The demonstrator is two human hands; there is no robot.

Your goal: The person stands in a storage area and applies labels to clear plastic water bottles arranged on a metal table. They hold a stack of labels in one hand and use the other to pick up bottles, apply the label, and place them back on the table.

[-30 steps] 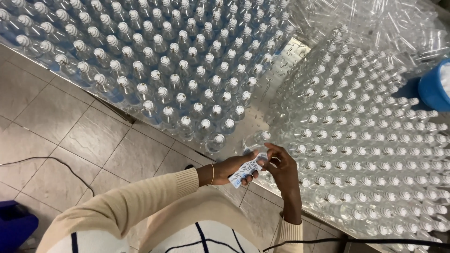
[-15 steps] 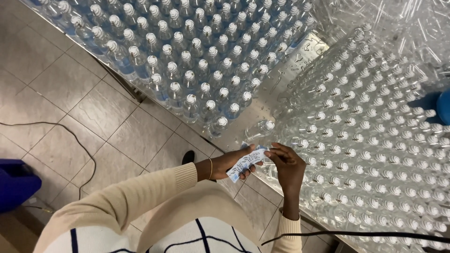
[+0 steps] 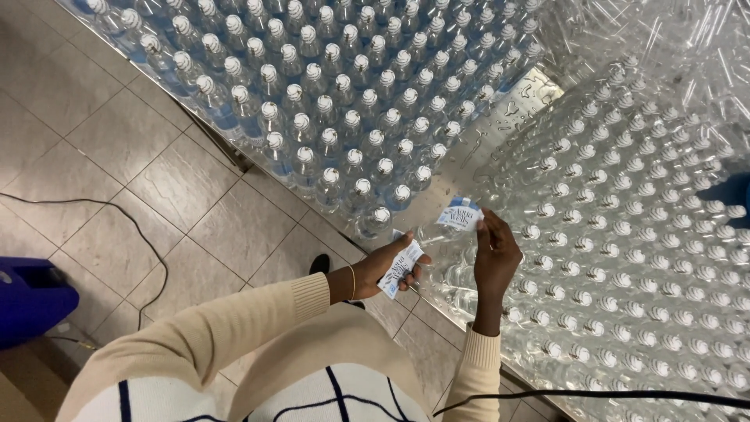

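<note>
The left hand (image 3: 388, 270) grips a stack of white-and-blue labels (image 3: 400, 268). The right hand (image 3: 495, 254) pinches one label (image 3: 458, 212), lifted just over a clear bottle (image 3: 430, 232) at the steel worktop (image 3: 500, 105) edge, among capped bottle rows.

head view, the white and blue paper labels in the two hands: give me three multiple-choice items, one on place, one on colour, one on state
1. Where is the white and blue paper label pinched by the right hand?
A. over the clear plastic bottles
B. on the floor
C. on the blue bin

2. What colour are the sleeves?
A. red
B. cream
C. black

3. What is the left hand doing?
A. hanging open
B. gripping a bottle cap
C. holding a stack of white and blue labels

Answers: 1 A, it is raised above the clear plastic bottles on the steel table; 2 B, both cuffs are cream knit; 3 C, thumb and fingers close on the stack.
</note>
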